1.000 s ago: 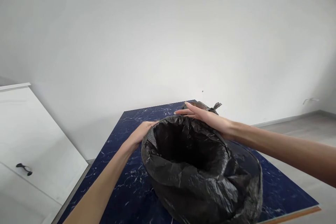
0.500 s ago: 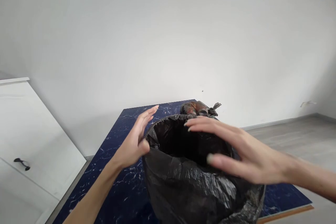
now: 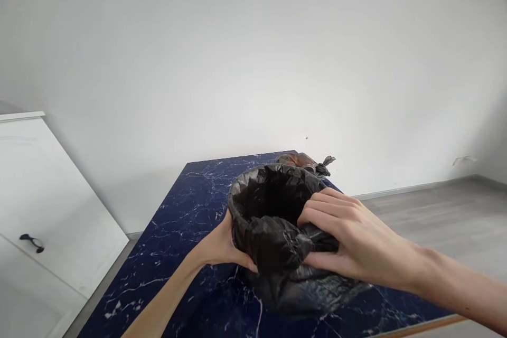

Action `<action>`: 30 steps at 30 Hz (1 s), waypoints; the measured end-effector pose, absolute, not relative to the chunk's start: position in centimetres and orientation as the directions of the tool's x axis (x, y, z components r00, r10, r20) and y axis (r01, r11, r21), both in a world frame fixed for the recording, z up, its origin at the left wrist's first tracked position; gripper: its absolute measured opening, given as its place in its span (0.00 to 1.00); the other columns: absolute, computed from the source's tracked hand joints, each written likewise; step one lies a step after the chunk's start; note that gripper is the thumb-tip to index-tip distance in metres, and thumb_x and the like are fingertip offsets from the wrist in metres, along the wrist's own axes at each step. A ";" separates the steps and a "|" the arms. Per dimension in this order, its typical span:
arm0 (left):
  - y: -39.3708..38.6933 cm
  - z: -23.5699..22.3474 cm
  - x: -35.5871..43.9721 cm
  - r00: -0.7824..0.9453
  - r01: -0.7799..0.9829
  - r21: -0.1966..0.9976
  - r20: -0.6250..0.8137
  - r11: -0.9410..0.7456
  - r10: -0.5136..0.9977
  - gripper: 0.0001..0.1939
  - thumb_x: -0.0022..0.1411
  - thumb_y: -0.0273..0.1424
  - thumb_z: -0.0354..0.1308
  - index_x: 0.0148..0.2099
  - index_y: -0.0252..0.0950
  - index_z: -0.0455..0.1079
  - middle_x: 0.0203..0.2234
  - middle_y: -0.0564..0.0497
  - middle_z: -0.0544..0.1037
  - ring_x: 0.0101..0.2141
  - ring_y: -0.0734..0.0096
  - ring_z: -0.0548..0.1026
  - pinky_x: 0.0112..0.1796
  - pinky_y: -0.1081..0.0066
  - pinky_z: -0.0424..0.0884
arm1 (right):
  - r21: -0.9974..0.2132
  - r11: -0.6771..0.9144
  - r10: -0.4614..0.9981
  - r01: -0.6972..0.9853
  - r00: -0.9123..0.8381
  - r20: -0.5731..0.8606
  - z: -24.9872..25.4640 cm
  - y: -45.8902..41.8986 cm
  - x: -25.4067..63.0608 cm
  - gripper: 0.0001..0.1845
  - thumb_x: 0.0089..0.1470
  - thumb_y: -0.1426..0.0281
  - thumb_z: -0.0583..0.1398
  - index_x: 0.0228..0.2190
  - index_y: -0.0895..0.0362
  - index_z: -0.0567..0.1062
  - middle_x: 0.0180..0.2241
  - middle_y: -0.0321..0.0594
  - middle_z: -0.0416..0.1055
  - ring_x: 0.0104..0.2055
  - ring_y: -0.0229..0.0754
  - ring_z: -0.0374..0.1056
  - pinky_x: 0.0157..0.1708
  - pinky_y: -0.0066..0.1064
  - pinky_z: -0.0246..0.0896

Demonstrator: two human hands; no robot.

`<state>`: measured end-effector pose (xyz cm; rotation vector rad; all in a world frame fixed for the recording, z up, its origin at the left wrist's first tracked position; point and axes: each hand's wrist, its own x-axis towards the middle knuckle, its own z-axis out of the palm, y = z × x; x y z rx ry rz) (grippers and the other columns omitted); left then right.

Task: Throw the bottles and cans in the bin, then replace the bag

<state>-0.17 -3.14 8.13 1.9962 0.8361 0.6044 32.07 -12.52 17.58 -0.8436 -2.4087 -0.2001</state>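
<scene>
A bin lined with a black trash bag (image 3: 273,259) is in front of me over the blue marbled tabletop, its open mouth tilted toward me. The bag folds over the rim all round. My left hand (image 3: 227,245) is wrapped round the bin's left side, its thumb on the near wall and its other fingers hidden behind. My right hand (image 3: 343,227) is closed on the bag at the near right rim, bunching the plastic between thumb and fingers. The inside is dark, and I cannot make out anything in it.
Behind the bin lies a tied dark see-through bag (image 3: 303,161) with something reddish in it. The blue marbled tabletop (image 3: 186,200) reaches toward the white wall. A white cabinet (image 3: 51,211) with a black handle stands at left; grey floor (image 3: 428,211) shows at right.
Both hands were spread beside and over the bin's mouth. My left hand has since taken hold of the side, and my right hand has gripped the bag at the rim. The bin now tilts differently.
</scene>
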 end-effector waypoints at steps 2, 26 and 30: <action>-2.3 7.3 -0.7 0.638 0.409 0.825 0.046 -0.389 0.769 0.85 0.38 0.55 0.83 0.81 0.56 0.24 0.80 0.38 0.45 0.75 0.24 0.51 0.66 0.29 0.63 | -0.001 0.720 0.589 0.694 -0.610 0.530 17.8 -12.3 32.0 0.17 0.64 0.57 0.68 0.32 0.55 0.72 0.28 0.37 0.74 0.30 0.43 0.69 0.33 0.37 0.62; -0.2 0.7 -5.2 0.169 0.539 0.802 0.196 -0.257 0.966 0.25 0.73 0.51 0.56 0.61 0.40 0.69 0.57 0.41 0.80 0.59 0.53 0.79 0.64 0.50 0.73 | 0.253 0.242 0.618 0.937 -0.350 0.704 12.8 -6.4 41.7 0.33 0.70 0.53 0.58 0.66 0.60 0.65 0.60 0.67 0.72 0.60 0.76 0.71 0.54 0.62 0.68; -0.5 0.5 -5.3 0.179 0.565 0.778 0.209 -0.274 0.961 0.24 0.73 0.51 0.56 0.60 0.41 0.69 0.58 0.41 0.79 0.60 0.52 0.78 0.63 0.49 0.73 | 0.315 0.394 0.442 0.863 -0.479 0.758 9.1 -7.0 40.3 0.47 0.67 0.69 0.64 0.77 0.49 0.48 0.75 0.57 0.54 0.76 0.67 0.53 0.73 0.67 0.50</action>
